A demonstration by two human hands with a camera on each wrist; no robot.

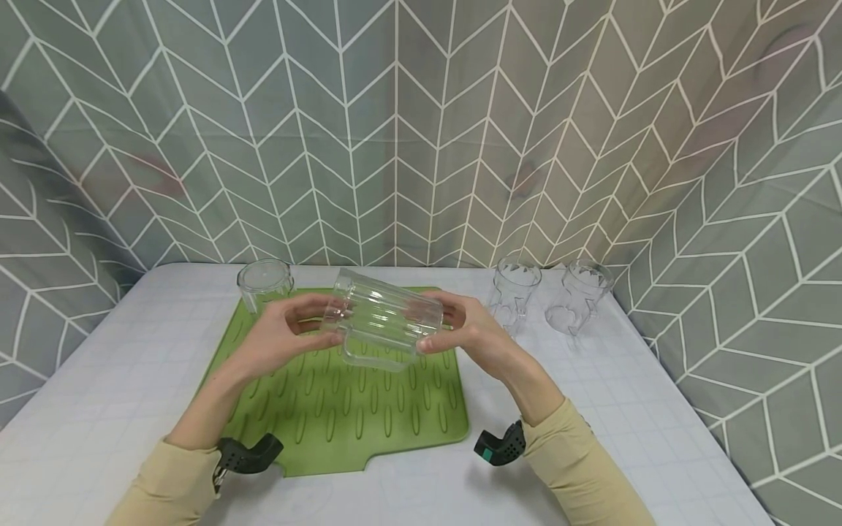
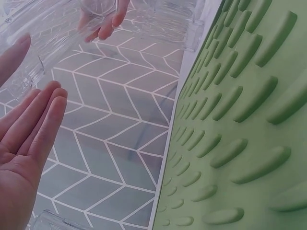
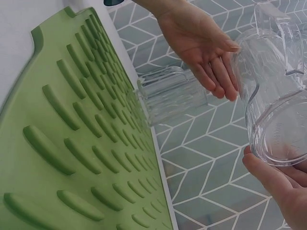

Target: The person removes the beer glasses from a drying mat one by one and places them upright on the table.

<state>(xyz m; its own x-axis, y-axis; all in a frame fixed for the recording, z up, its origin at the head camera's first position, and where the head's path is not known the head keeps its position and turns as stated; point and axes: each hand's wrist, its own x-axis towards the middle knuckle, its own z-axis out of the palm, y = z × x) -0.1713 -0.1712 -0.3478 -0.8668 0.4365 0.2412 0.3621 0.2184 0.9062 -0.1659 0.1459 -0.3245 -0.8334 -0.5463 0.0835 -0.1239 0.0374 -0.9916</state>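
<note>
A clear mug (image 1: 384,310) is held tilted on its side above a green drying mat (image 1: 368,409), its handle facing me. My right hand (image 1: 470,325) grips the base end, with the thumb on the near side; the round base shows in the right wrist view. At the opposite, rim end, my left hand (image 1: 283,332) has its thumb in front and fingers behind, holding the mug between them. Its fingers (image 2: 43,120) look fairly straight in the left wrist view. Another clear mug (image 1: 264,281) stands at the mat's back left corner, partly behind my left hand.
Two more clear mugs, one (image 1: 516,288) beside the other (image 1: 579,296), stand at the back right of the white table (image 1: 526,380). A patterned curtain (image 1: 421,131) closes off the back and sides. Raised ridges cover the mat.
</note>
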